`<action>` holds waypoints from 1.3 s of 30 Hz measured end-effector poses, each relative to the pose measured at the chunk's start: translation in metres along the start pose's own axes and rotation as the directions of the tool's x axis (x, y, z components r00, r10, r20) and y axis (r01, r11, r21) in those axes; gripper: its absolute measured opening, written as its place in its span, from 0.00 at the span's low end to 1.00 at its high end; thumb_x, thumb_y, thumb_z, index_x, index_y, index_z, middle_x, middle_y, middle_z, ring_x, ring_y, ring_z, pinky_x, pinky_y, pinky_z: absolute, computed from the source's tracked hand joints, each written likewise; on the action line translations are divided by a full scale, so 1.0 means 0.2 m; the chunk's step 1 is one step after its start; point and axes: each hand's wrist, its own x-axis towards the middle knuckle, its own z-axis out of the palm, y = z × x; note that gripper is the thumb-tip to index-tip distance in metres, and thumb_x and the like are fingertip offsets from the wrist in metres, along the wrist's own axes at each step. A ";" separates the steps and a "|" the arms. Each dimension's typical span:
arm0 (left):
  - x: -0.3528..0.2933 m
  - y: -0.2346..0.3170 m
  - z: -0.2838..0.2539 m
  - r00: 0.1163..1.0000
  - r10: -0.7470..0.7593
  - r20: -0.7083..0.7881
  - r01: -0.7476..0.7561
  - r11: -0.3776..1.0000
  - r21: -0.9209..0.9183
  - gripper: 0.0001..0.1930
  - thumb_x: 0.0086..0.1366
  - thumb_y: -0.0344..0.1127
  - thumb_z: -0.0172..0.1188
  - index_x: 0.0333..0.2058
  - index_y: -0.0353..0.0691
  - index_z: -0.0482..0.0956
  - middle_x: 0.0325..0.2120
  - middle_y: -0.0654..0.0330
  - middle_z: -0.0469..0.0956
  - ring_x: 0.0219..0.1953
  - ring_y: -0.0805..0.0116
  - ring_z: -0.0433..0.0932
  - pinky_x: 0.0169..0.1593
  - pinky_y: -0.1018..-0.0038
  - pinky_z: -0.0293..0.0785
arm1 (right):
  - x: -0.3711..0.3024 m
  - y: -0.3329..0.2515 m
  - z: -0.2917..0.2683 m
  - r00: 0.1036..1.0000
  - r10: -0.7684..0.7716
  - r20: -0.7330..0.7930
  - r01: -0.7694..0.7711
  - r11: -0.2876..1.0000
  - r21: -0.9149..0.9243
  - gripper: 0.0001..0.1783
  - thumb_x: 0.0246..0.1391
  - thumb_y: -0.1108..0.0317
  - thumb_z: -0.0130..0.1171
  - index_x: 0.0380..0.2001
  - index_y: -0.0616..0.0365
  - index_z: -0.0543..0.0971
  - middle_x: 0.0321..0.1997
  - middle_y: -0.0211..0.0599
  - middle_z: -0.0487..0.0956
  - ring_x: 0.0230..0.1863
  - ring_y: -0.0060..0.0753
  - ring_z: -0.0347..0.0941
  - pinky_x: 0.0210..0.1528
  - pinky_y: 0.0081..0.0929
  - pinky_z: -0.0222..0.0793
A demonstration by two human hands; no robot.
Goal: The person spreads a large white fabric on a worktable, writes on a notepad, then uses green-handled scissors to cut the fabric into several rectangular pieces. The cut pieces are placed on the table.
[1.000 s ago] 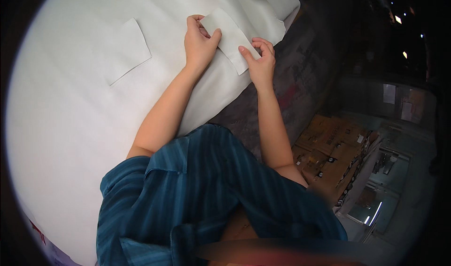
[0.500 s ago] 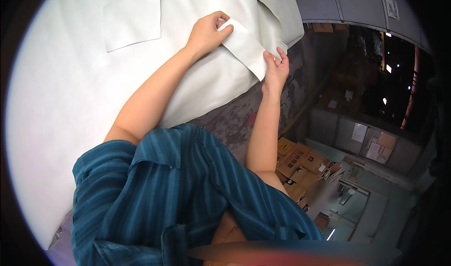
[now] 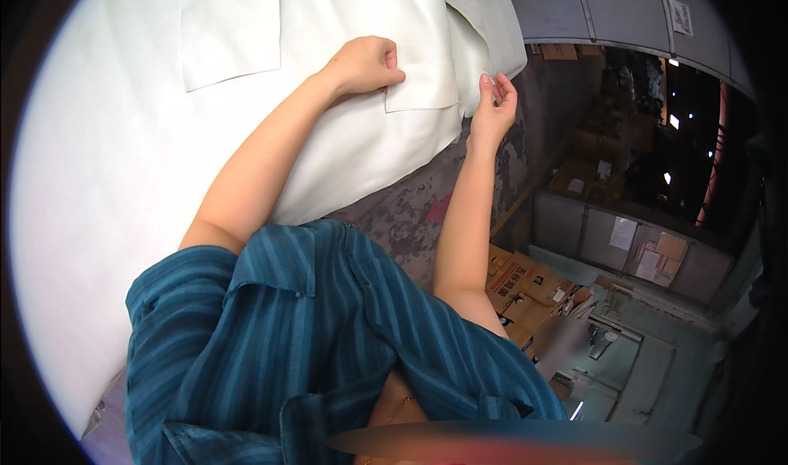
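Observation:
White sheet material point(image 3: 328, 161) covers the work surface, hanging in soft folds at its near right edge. A smaller white rectangular piece point(image 3: 423, 90) lies flat on it, near the right end. My left hand point(image 3: 365, 64) is closed at this piece's left edge, fingers curled and thumb against them; the exact grip is partly hidden. Just past the piece's right end, by the border of the white material, my right hand point(image 3: 494, 104) is raised with fingers loosely bent and apart, holding nothing visible. A loose fold point(image 3: 472, 34) of white material stands up beyond it.
Another white rectangular piece point(image 3: 231, 38) lies at the far left. Below the white edge is a worn grey floor point(image 3: 402, 186). Cardboard boxes point(image 3: 529, 288) are stacked at the lower right, and grey panels point(image 3: 624, 5) stand at the far right.
The small white piece, earlier held up at a slant between both hands, now lies flat. My right hand has let go and shifted slightly right; my left hand has come a little nearer.

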 end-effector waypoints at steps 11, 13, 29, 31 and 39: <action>0.01 0.02 0.07 0.985 0.081 -0.150 -0.035 0.957 0.287 0.15 0.61 0.44 0.65 0.25 0.38 0.77 0.17 0.60 0.78 0.21 0.65 0.78 0.30 0.69 0.73 | -0.24 -0.09 0.04 0.971 -0.075 0.229 0.139 0.950 -0.279 0.38 0.45 0.55 0.76 0.56 0.63 0.76 0.52 0.49 0.81 0.52 0.40 0.79 0.55 0.33 0.72; 0.02 0.01 0.09 0.986 0.059 -0.159 -0.013 0.961 0.275 0.14 0.60 0.44 0.64 0.25 0.39 0.77 0.19 0.58 0.80 0.25 0.61 0.79 0.33 0.65 0.74 | -0.24 -0.13 0.04 0.968 -0.124 0.218 0.192 0.926 -0.325 0.35 0.45 0.55 0.76 0.54 0.63 0.78 0.50 0.49 0.82 0.50 0.39 0.80 0.54 0.33 0.73; 0.01 -0.02 0.00 0.992 0.020 0.127 -0.009 0.996 -0.087 0.14 0.59 0.45 0.68 0.33 0.40 0.81 0.19 0.63 0.80 0.27 0.71 0.77 0.35 0.72 0.71 | -0.24 -0.16 0.01 0.966 -0.216 0.140 0.254 0.893 -0.373 0.28 0.52 0.51 0.71 0.47 0.63 0.82 0.45 0.43 0.82 0.47 0.42 0.78 0.52 0.35 0.72; 0.01 -0.02 -0.04 0.962 0.117 0.245 -0.051 0.964 -0.261 0.14 0.60 0.43 0.69 0.38 0.40 0.81 0.21 0.68 0.79 0.28 0.76 0.76 0.38 0.76 0.69 | -0.24 -0.20 -0.01 0.889 -0.446 0.106 0.432 0.739 -0.517 0.25 0.53 0.53 0.70 0.46 0.62 0.83 0.45 0.41 0.81 0.48 0.47 0.77 0.52 0.40 0.72; -0.03 0.02 -0.05 0.953 0.220 0.208 -0.119 0.905 -0.409 0.13 0.60 0.36 0.69 0.43 0.41 0.81 0.31 0.71 0.77 0.35 0.81 0.70 0.43 0.79 0.66 | -0.41 -0.26 -0.02 0.942 0.059 0.330 -0.107 0.986 0.130 0.23 0.60 0.59 0.66 0.49 0.66 0.76 0.39 0.40 0.82 0.37 0.25 0.75 0.41 0.24 0.71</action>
